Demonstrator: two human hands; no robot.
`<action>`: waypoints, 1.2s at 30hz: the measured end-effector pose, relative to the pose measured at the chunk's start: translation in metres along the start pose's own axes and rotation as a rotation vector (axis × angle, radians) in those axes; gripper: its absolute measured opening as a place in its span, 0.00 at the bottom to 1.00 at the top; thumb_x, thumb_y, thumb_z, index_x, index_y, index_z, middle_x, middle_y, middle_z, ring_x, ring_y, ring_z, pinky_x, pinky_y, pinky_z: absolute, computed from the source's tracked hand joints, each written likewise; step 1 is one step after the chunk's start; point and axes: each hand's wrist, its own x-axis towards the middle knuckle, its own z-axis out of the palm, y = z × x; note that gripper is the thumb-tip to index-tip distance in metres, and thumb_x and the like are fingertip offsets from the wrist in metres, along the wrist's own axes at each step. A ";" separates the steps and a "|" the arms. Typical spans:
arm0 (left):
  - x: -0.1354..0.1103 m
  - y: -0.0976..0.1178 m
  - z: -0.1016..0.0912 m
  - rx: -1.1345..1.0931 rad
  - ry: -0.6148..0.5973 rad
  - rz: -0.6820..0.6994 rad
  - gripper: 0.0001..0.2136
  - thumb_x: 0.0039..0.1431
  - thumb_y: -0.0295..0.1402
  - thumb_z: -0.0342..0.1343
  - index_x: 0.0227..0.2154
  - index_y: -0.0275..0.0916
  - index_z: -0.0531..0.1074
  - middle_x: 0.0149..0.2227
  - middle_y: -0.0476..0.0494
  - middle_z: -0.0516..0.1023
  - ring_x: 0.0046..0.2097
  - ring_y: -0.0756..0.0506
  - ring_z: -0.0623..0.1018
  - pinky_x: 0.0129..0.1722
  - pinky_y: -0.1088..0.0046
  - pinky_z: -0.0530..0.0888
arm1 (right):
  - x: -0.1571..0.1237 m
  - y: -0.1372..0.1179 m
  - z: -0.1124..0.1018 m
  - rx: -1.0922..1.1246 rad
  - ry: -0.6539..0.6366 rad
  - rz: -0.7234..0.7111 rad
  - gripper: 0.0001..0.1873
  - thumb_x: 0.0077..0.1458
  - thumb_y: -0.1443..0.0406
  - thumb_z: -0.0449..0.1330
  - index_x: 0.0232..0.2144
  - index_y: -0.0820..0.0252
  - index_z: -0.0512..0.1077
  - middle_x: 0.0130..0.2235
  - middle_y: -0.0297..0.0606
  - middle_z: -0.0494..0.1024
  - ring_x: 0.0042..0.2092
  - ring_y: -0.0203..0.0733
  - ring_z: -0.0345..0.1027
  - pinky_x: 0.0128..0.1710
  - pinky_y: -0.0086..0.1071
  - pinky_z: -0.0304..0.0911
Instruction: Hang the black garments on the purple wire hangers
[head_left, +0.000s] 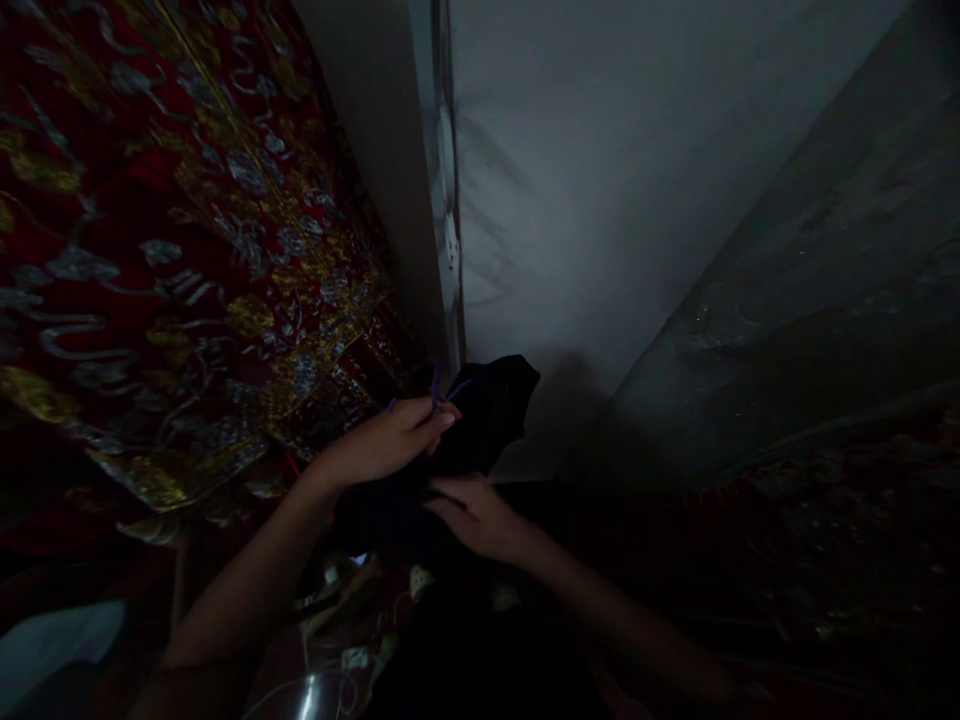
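Note:
In dim light a piece of black cloth (491, 405) is held up in front of me. My left hand (390, 440) is closed in a pinch on the cloth's upper edge, with a thin purple thread or needle (436, 385) sticking up from the fingers. My right hand (476, 515) lies lower against the cloth with its fingers curled on the fabric. The lower part of the cloth merges into darkness.
A red fabric with heavy gold and silver embroidery (172, 230) hangs at the left. A pale wall (600, 170) with a vertical strip (446, 200) is behind. A sheer grey material (810, 300) lies at the right. Small light objects (352, 600) sit below the hands.

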 end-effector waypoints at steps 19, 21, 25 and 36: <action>0.080 0.049 -0.058 0.227 0.733 0.641 0.09 0.62 0.36 0.58 0.40 0.38 0.78 0.39 0.44 0.81 0.41 0.46 0.79 0.44 0.70 0.74 | -0.010 -0.018 -0.172 -0.336 0.822 -0.011 0.21 0.57 0.49 0.61 0.22 0.57 0.73 0.22 0.33 0.69 0.25 0.38 0.63 0.24 0.30 0.58; 0.076 0.048 -0.061 0.231 0.920 0.725 0.08 0.63 0.35 0.57 0.41 0.39 0.77 0.42 0.43 0.80 0.45 0.45 0.77 0.49 0.67 0.72 | -0.006 -0.022 -0.184 -0.288 0.895 -0.022 0.21 0.55 0.49 0.63 0.22 0.57 0.73 0.20 0.31 0.67 0.23 0.36 0.59 0.20 0.29 0.53; 0.053 0.021 -0.046 0.135 1.189 0.726 0.06 0.64 0.34 0.55 0.36 0.40 0.76 0.35 0.46 0.77 0.40 0.46 0.76 0.46 0.67 0.72 | 0.017 -0.030 -0.214 -0.092 0.883 -0.005 0.20 0.51 0.48 0.66 0.22 0.57 0.73 0.19 0.30 0.68 0.20 0.35 0.59 0.18 0.29 0.53; 0.093 -0.056 0.050 -0.229 1.207 0.132 0.30 0.50 0.36 0.67 0.52 0.40 0.59 0.51 0.39 0.68 0.52 0.42 0.71 0.54 0.67 0.67 | 0.068 -0.020 -0.220 0.300 0.524 0.252 0.19 0.46 0.51 0.71 0.28 0.62 0.77 0.24 0.36 0.79 0.26 0.41 0.74 0.27 0.34 0.69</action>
